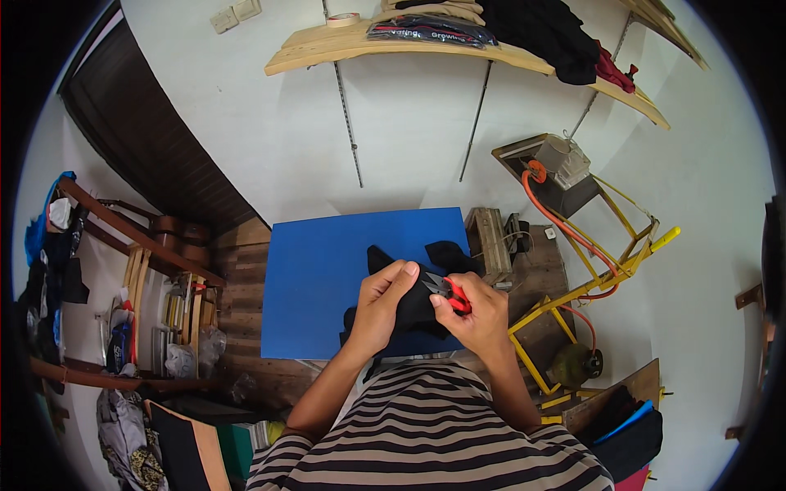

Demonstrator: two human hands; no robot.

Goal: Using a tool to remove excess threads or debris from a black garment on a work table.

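Over the blue table, my left hand pinches the edge of a black cloth between thumb and fingers. Part of the cloth hangs down and spreads over the tabletop. Red-handled scissors are gripped in my right hand. Their blades stand apart and point left toward the held cloth, close to my left fingertips. Whether the blades touch the fabric I cannot tell. Another black piece of cloth lies beyond my hands, at the far right of the tabletop.
A wooden crate stands against the table's right side. Further right is a yellow metal frame with an orange hose. A wooden shelf on the wall holds folded clothes. Cluttered racks stand at left.
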